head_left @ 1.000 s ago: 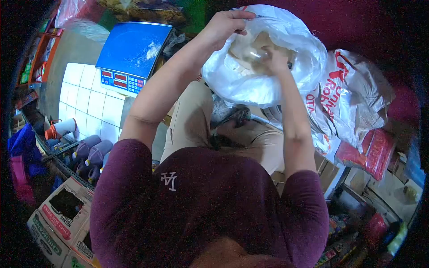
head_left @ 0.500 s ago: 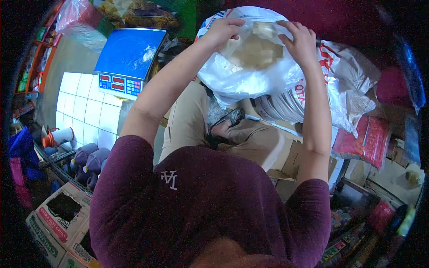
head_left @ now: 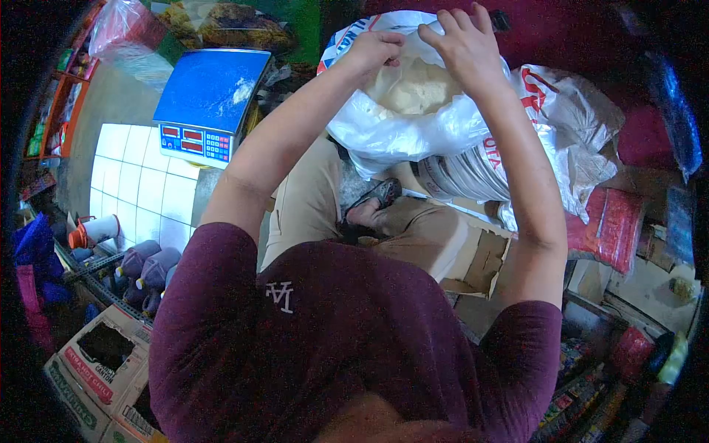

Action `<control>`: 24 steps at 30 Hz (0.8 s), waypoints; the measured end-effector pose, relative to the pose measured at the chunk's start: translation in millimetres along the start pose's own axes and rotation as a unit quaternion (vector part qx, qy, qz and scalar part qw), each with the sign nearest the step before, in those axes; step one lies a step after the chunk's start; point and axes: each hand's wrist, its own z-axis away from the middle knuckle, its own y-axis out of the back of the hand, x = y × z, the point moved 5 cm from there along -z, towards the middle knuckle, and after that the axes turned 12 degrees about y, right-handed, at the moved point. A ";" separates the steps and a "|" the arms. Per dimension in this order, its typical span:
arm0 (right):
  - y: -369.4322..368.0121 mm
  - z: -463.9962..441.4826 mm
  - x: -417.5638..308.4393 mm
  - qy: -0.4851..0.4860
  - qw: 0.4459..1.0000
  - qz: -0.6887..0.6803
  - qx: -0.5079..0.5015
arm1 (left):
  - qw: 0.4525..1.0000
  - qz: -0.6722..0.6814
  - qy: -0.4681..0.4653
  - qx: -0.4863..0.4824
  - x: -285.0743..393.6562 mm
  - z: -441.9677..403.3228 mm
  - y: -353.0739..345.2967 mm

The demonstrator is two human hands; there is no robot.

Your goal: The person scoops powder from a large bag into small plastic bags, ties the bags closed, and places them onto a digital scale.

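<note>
The left hand (head_left: 375, 52) curls at the left rim of the sack (head_left: 406, 140); its grip I cannot tell. The right hand (head_left: 467, 52), fingers apart, is over the right far rim. Powder (head_left: 417, 92) lies inside; the scale (head_left: 210, 92) sits left.

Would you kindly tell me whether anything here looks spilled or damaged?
Whitish smears mark the blue scale pan, perhaps spilled powder. At lower left, the carton with the red label has a ragged opening, as if torn.

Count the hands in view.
2. The left hand, fingers curled, is at the left side of the open white bag's mouth. The right hand, fingers spread, is above the mouth's right side. No other hands show.
</note>
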 end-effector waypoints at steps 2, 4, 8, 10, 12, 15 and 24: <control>5.8 4.7 3.3 0.013 0.993 0.025 0.116 | 1.000 0.010 0.000 0.000 -1.0 -0.8 0.7; 9.3 11.8 9.3 -0.005 0.992 0.072 0.103 | 1.000 -0.006 0.009 0.000 0.1 0.8 0.2; -7.7 40.7 30.1 -0.128 0.987 0.064 0.070 | 0.999 0.036 -0.025 -0.031 10.1 2.1 2.5; -43.6 52.8 17.6 -0.126 0.991 0.035 0.006 | 0.998 -0.041 -0.039 0.000 8.9 5.3 4.3; -90.4 60.6 0.3 -0.111 0.991 0.042 -0.063 | 0.997 -0.068 -0.031 0.009 8.6 3.1 4.6; -132.3 71.8 -10.8 -0.156 0.983 -0.017 -0.095 | 0.997 -0.078 -0.028 0.007 11.8 6.3 1.2; -118.1 92.5 -45.5 -0.228 0.959 -0.168 0.027 | 0.985 0.095 -0.132 -0.055 116.0 74.7 50.3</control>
